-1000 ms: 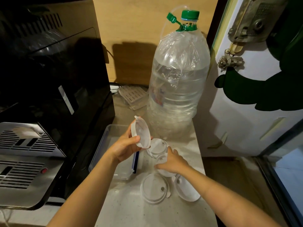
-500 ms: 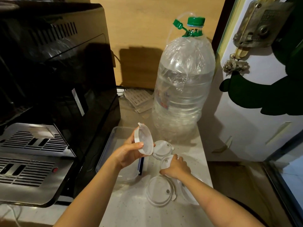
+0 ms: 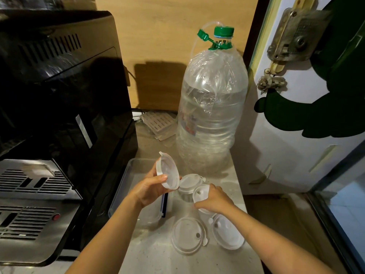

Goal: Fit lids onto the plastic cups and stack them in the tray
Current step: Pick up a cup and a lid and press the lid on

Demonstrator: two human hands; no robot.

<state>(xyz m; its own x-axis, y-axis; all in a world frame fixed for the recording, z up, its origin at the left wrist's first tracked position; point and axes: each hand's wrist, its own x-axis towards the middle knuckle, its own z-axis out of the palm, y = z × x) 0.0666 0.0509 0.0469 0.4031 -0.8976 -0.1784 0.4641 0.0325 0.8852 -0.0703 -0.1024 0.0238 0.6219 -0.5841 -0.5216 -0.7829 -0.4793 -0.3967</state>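
My left hand (image 3: pixel 148 189) holds a clear round lid (image 3: pixel 167 172) tilted on edge above the clear plastic tray (image 3: pixel 126 186). My right hand (image 3: pixel 214 198) grips the top of a plastic cup with a white lid (image 3: pixel 200 193) on the counter. Just behind it stands a second lidded cup (image 3: pixel 190 183). Two loose lids lie flat near the front: one (image 3: pixel 187 235) in the middle and one (image 3: pixel 228 233) under my right forearm.
A large clear water bottle (image 3: pixel 212 107) with a green cap stands behind the cups. A black coffee machine (image 3: pixel 59 115) fills the left side, touching the tray. A white door (image 3: pixel 308 95) bounds the right. The narrow counter (image 3: pixel 150 252) ends at the front.
My right hand has shifted slightly on the lidded cup. The lid in my left hand stays raised and tilted. The camera view has drifted.
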